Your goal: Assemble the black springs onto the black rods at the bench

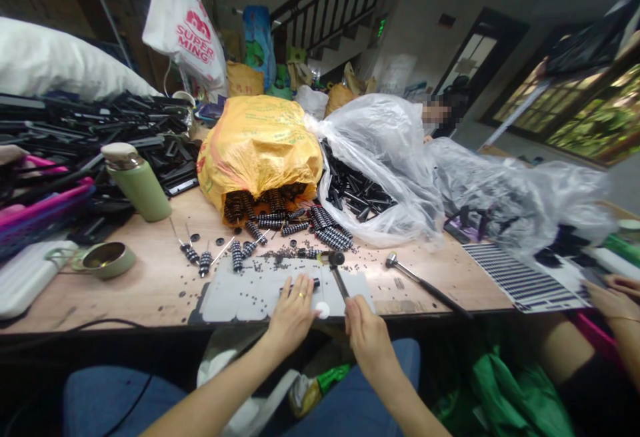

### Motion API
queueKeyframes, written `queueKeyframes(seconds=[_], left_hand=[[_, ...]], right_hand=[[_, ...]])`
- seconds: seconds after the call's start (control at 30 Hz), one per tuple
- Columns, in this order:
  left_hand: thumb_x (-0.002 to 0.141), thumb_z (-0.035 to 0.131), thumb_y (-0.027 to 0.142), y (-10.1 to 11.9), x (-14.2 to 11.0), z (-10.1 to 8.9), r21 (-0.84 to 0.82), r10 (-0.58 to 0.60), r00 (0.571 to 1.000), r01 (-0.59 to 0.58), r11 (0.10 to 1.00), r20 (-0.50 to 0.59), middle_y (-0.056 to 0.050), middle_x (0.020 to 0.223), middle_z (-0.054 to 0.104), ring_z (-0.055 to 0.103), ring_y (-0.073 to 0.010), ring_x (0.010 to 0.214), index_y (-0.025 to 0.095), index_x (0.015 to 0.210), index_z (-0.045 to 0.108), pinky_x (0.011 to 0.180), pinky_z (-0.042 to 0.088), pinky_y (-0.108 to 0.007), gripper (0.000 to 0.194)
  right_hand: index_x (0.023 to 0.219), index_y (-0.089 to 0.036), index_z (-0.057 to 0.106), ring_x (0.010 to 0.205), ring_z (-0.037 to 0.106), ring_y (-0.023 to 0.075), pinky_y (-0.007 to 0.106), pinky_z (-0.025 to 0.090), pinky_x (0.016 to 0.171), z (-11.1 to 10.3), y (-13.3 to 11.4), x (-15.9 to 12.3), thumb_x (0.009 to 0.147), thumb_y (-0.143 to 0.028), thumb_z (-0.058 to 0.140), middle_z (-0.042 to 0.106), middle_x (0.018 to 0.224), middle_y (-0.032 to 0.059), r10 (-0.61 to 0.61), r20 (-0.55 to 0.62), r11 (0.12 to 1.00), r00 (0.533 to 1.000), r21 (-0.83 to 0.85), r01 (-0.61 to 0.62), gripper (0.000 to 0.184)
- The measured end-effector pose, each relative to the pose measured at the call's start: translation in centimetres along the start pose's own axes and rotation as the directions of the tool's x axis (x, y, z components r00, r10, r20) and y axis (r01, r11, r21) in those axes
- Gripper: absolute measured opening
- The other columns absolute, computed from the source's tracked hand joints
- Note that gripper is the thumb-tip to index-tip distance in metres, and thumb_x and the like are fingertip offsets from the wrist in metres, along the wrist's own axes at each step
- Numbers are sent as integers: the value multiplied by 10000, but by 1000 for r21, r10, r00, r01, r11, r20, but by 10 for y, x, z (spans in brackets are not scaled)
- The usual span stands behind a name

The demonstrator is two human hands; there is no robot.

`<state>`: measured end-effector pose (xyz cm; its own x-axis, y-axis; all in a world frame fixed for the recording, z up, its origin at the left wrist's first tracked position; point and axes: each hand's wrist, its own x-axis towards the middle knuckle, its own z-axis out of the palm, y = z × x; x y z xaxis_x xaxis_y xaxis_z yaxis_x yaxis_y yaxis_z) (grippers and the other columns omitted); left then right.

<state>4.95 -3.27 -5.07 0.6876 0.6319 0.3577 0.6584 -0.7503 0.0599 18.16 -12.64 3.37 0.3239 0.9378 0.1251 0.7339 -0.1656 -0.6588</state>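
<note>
My left hand (291, 308) presses its fingers over a short black tube (314, 284) that lies on a grey mat (225, 299) at the table's front edge. My right hand (366, 332) is closed around the handle of a hammer (340, 280). The hammer's head is just above the mat, up and to the right of the tube. A white disc (323, 309) lies by my left thumb. Small black bits are scattered over the mat. Beyond it lie several black-and-silver ringed rollers (237, 256), some with thin rods sticking out.
A second hammer (425, 284) lies to the right. Behind are a yellow sack (260, 144) spilling ringed rollers and a clear plastic bag (390, 157) of black parts. A green flask (140, 184) and cup (107, 261) stand left. Another person's hands (615, 304) are at far right.
</note>
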Motion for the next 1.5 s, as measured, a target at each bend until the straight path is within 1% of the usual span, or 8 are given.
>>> queueKeyframes(seconds=[0.13, 0.33, 0.53, 0.67, 0.8, 1.07, 1.27, 1.5], left_hand=[[822, 380, 397, 9, -6, 8, -42, 1, 1000, 0, 999, 21, -215, 1348, 376, 259, -298, 1291, 15, 1307, 327, 1023, 238, -464, 618], [785, 351, 181, 7, -8, 17, -41, 41, 999, -41, 998, 19, -231, 1335, 385, 299, -292, 1271, -24, 1287, 334, 1021, 249, -447, 543], [784, 345, 50, 3, 2, -8, -166, -103, 985, 125, 978, 136, -166, 1032, 603, 544, -235, 984, 65, 1144, 496, 839, 425, -376, 390], [786, 428, 111, -17, 8, -44, -162, -86, 963, 130, 978, 255, -98, 797, 608, 549, -220, 775, 143, 841, 612, 687, 450, -331, 195], [828, 399, 159, -56, 65, -55, -44, -201, 975, 206, 978, 90, -110, 882, 578, 513, -223, 864, 130, 921, 594, 754, 421, -338, 218], [767, 427, 47, -89, 163, 5, -6, -225, 973, 225, 974, 59, -183, 939, 579, 493, -259, 936, 73, 829, 614, 751, 392, -350, 199], [844, 412, 199, -77, 139, -6, -18, -206, 978, 206, 978, -25, -131, 941, 584, 494, -250, 911, 110, 1008, 540, 769, 380, -363, 226], [781, 317, 15, -77, 85, -16, -78, -89, 993, 83, 993, -77, -95, 837, 577, 520, -215, 832, 139, 919, 558, 735, 417, -337, 304]], right_hand=[[707, -217, 452, 467, 535, 138, 217, 336, 456, 7, -31, -5, 916, -408, 185, 543, 550, 10, -116, 1, 989, 993, 92, 116, 389], [718, -209, 496, 488, 578, 209, 259, 306, 459, 50, -17, -8, 907, -349, 215, 597, 561, 56, -102, 239, 952, 966, -258, 164, 366], [680, -234, 395, 479, 539, 162, 234, 325, 463, 16, -10, 11, 913, -456, 119, 527, 525, -1, -37, 91, 994, 995, -98, 46, 424], [676, -234, 407, 493, 552, 180, 249, 321, 476, 6, 27, 30, 913, -441, 167, 537, 517, 4, 36, 23, 961, 999, -275, -28, 397], [706, -215, 466, 593, 595, 204, 269, 337, 517, 15, 71, 44, 917, -360, 255, 609, 641, 53, 82, -47, 852, 996, -514, -94, 332], [794, -193, 528, 807, 521, 241, 346, 414, 700, 20, 85, 73, 891, -306, 358, 578, 818, 94, -178, -179, 861, 968, -504, 66, 226], [875, -168, 542, 904, 497, 193, 300, 393, 815, 19, 76, 134, 870, -217, 398, 581, 906, 63, -182, -146, 933, 972, -337, 124, 152], [1047, -75, 518, 1068, 446, 226, 360, 349, 914, -9, 88, 256, 868, -180, 420, 528, 1096, 153, 104, -275, 931, 956, -310, -191, 230]])
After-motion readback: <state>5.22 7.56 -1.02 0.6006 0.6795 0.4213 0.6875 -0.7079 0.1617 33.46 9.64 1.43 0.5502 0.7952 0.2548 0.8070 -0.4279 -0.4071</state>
